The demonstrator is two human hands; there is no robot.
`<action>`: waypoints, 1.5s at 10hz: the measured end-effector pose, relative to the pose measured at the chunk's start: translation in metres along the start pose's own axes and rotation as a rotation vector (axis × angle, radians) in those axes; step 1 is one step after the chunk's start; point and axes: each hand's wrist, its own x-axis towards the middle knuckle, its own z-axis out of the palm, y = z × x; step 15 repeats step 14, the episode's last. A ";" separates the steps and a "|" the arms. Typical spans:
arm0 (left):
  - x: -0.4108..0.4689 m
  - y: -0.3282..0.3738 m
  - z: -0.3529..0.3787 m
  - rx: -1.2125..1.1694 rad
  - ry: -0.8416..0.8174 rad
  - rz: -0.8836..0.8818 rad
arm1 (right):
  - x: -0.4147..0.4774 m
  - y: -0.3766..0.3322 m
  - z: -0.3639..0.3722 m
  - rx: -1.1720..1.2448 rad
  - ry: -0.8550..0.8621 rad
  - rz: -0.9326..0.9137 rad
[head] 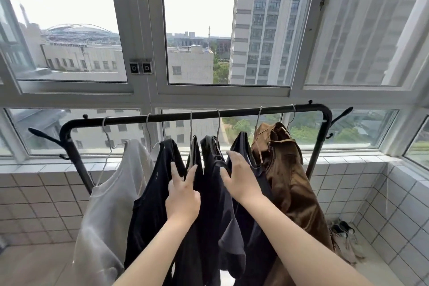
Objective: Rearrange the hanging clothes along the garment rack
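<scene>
A black garment rack (pixel 243 112) stands before the window with several garments on wire hangers. From left: a grey shirt (pixel 109 204), a black top (pixel 151 199), a narrow dark garment (pixel 194 158), a dark navy shirt (pixel 216 193), another dark garment (pixel 241 144) and a brown jacket (pixel 287 181). My left hand (pixel 183 195) reaches between the black top and the narrow dark garment, fingers spread and touching the cloth. My right hand (pixel 241 176) lies flat with fingers apart on the shoulder of the navy shirt.
White tiled walls (pixel 348 188) enclose the balcony below the window frames (pixel 148 97). Coat hooks (pixel 343 112) stick out from both rack ends. A pile of cloth or shoes (pixel 343 234) lies on the floor at the right corner.
</scene>
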 end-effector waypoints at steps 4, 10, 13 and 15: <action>0.003 -0.016 -0.019 0.092 -0.153 -0.032 | -0.001 -0.014 0.032 -0.238 -0.288 0.332; -0.003 -0.025 -0.033 0.037 -0.155 0.024 | -0.006 -0.026 0.024 -0.146 -0.297 0.352; -0.026 -0.035 -0.026 -0.171 -0.053 0.171 | -0.042 -0.026 0.017 0.013 -0.271 0.401; -0.047 -0.028 -0.030 -0.260 0.129 0.195 | -0.061 -0.024 0.002 0.145 -0.182 0.381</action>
